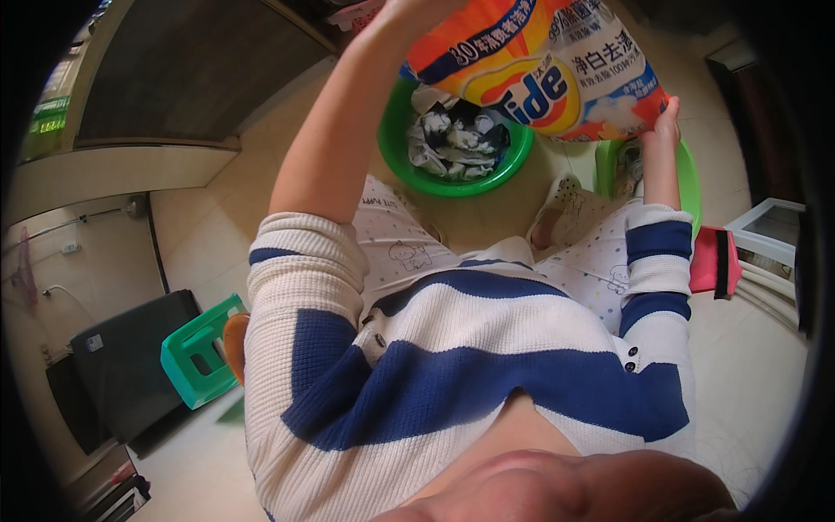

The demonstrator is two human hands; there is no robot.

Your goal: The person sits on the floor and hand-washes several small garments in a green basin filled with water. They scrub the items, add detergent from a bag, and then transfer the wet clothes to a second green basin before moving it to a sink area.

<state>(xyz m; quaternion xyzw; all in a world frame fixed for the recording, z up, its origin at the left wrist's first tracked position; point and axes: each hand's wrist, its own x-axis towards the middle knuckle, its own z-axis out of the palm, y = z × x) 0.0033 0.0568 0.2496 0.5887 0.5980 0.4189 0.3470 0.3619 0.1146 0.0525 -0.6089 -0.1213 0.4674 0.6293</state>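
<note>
A large orange, white and blue Tide laundry detergent bag (541,85) is held up tilted in front of me. My right hand (664,121) grips its lower right corner. My left hand (424,8) is at the bag's upper left side, mostly cut off by the frame's top edge, its fingers out of sight. Partly behind the bag, on the floor between my feet, stands a round green plastic basin (450,188). Crumpled white and black laundry (456,140) lies in it, with white patches on the dark cloth that may be powder.
A lighter green basin (690,169) with things in it stands behind my right forearm. Right of my knee are a pink object (711,261) and a white frame (763,222). At left, a teal plastic stool (196,352) lies tipped beside a dark grey panel (137,365).
</note>
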